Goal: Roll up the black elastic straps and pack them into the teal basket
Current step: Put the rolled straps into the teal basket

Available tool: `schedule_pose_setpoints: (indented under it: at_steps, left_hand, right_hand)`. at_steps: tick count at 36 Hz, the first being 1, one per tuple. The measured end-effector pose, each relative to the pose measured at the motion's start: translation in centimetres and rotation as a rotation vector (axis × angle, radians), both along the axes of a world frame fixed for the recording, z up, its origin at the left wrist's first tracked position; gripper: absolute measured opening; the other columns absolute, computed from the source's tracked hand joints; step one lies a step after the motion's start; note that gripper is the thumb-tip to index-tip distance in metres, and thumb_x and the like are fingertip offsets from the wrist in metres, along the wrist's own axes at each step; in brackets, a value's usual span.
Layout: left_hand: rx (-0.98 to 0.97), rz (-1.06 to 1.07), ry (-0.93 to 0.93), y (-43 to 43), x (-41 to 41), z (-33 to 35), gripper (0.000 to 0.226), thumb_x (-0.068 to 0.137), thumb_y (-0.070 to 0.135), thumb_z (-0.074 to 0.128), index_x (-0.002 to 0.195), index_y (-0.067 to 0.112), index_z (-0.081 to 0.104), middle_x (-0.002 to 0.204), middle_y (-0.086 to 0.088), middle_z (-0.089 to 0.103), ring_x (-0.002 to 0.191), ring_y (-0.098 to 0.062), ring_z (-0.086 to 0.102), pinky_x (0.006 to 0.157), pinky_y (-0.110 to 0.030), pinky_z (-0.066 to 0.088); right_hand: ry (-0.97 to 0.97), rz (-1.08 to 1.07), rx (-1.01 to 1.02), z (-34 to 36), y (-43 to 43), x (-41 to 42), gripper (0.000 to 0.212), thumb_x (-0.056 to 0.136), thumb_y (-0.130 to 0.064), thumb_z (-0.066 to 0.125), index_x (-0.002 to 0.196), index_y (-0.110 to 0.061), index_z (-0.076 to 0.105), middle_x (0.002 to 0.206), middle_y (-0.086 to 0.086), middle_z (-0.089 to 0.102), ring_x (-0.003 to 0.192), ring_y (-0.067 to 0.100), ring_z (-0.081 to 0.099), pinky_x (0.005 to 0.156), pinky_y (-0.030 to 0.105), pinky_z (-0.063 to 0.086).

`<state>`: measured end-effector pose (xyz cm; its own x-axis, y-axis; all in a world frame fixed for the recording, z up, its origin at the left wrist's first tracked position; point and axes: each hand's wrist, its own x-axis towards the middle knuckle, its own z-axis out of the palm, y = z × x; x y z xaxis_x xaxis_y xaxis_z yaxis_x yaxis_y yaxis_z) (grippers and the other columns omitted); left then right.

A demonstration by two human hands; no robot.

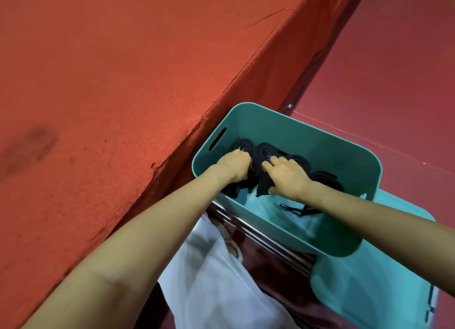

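Head cam looks steeply down, close over teal basket (332, 156).

Nothing legible showed anywhere: no words, brand, label or number could be read. The only candidate was a few dark marks (430, 301) near the edge of the teal lid (369, 291) at the lower right, too small and blurred to make out.

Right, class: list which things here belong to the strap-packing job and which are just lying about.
Job: teal basket; rolled black straps inside it; left hand and right hand, both on the straps.
Lying about: red tablecloth; white cloth; metal rails under the basket; second teal piece beside it.
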<state>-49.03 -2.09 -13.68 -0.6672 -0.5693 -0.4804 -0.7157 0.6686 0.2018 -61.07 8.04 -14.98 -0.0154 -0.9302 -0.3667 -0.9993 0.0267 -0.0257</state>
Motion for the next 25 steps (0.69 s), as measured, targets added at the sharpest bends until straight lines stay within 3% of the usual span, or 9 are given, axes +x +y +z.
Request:
schedule_pose_setpoints:
  at_steps: [3,7,11,13,18,21,25]
  left_hand:
    - [0.022,-0.003,0.022,0.3,0.5,0.9,0.035,0.084,0.014,0.067,0.118,0.007,0.064,0.12,-0.015,0.063,0.113,-0.031,0.056,0.091,-0.037,0.048]
    - [-0.033,0.038,0.183,1.0,2.6,3.4,0.037,0.085,0.022,0.067,0.12,0.011,0.062,0.123,-0.012,0.057,0.115,-0.029,0.053,0.094,-0.038,0.044]
    - [-0.074,0.15,0.33,2.2,7.2,7.1,0.04,0.087,0.03,0.065,0.125,0.019,0.059,0.126,-0.005,0.057,0.115,-0.023,0.054,0.096,-0.033,0.043]
    - [-0.084,0.249,0.438,3.0,10.3,9.3,0.036,0.086,0.029,0.067,0.121,0.019,0.063,0.121,-0.001,0.062,0.106,-0.018,0.059,0.093,-0.032,0.046]
    - [-0.167,0.54,0.656,5.4,18.6,13.5,0.024,0.083,0.026,0.071,0.107,0.023,0.068,0.099,0.005,0.067,0.078,-0.004,0.061,0.072,-0.015,0.043]
    - [-0.245,0.671,0.714,7.0,23.7,15.1,0.025,0.083,0.022,0.072,0.108,0.02,0.068,0.106,0.005,0.066,0.086,-0.008,0.063,0.071,-0.011,0.044]
    - [-0.398,0.848,0.696,9.6,31.2,16.0,0.026,0.083,0.021,0.071,0.109,0.018,0.068,0.112,-0.001,0.065,0.099,-0.016,0.061,0.085,-0.029,0.048]
  right_hand:
    - [0.029,-0.007,0.019,1.2,0.0,0.0,0.057,0.082,-0.031,0.07,0.128,-0.012,0.041,0.124,0.008,0.047,0.114,0.028,0.047,0.091,0.038,0.037]
    - [0.044,-0.032,-0.041,4.1,-0.1,0.9,0.046,0.089,-0.035,0.061,0.125,-0.012,0.043,0.124,0.008,0.049,0.116,0.03,0.048,0.093,0.039,0.038]
    - [-0.046,-0.056,-0.203,8.1,0.0,2.7,0.041,0.092,-0.039,0.056,0.123,-0.014,0.046,0.119,0.007,0.052,0.114,0.03,0.05,0.092,0.039,0.04]
    - [-0.117,-0.017,-0.294,10.4,0.0,4.1,0.038,0.094,-0.037,0.054,0.124,-0.015,0.047,0.119,0.006,0.053,0.112,0.029,0.051,0.089,0.037,0.042]
    - [-0.345,0.199,-0.517,15.0,-0.5,9.5,0.036,0.092,-0.032,0.058,0.124,-0.015,0.053,0.119,0.004,0.055,0.112,0.026,0.052,0.09,0.037,0.041]
    - [-0.478,0.417,-0.57,16.5,-1.3,14.3,0.034,0.089,-0.028,0.061,0.118,-0.01,0.058,0.114,0.007,0.058,0.108,0.029,0.055,0.092,0.039,0.044]
    - [-0.549,0.632,-0.578,17.1,-2.7,22.1,0.042,0.085,-0.03,0.06,0.122,-0.01,0.058,0.122,0.01,0.055,0.113,0.03,0.053,0.097,0.043,0.044]
